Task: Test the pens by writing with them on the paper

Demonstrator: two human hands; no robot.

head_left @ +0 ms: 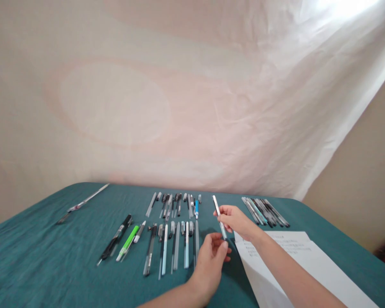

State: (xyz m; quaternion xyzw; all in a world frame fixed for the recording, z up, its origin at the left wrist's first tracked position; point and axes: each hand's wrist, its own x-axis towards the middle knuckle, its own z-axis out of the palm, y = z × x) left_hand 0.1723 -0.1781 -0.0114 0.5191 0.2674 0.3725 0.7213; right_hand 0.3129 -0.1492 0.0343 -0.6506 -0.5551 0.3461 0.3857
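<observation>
A slim pen (216, 205) with a pale barrel tilts above the cloth, its upper end pointing away from me. My right hand (232, 219) pinches it around the middle between thumb and fingers. Curled around the pen's lower end is my left hand (211, 259), with the thumb and fingertips meeting at the tip; the exact contact there is partly hidden. Left of my hands lies a front row of pen parts, with a light-blue barrel (186, 250), a clear grey barrel (176, 246) and a dark pen barrel (150, 252) among thin refills and caps.
Behind them is a second row of pen parts, including a blue one (196, 208). A black pen (116, 237) and a green pen (127, 243) lie left. Several pens (265, 211) sit side by side at the right, behind white paper (321, 269). A long thin wrapped item (90, 197) lies far left.
</observation>
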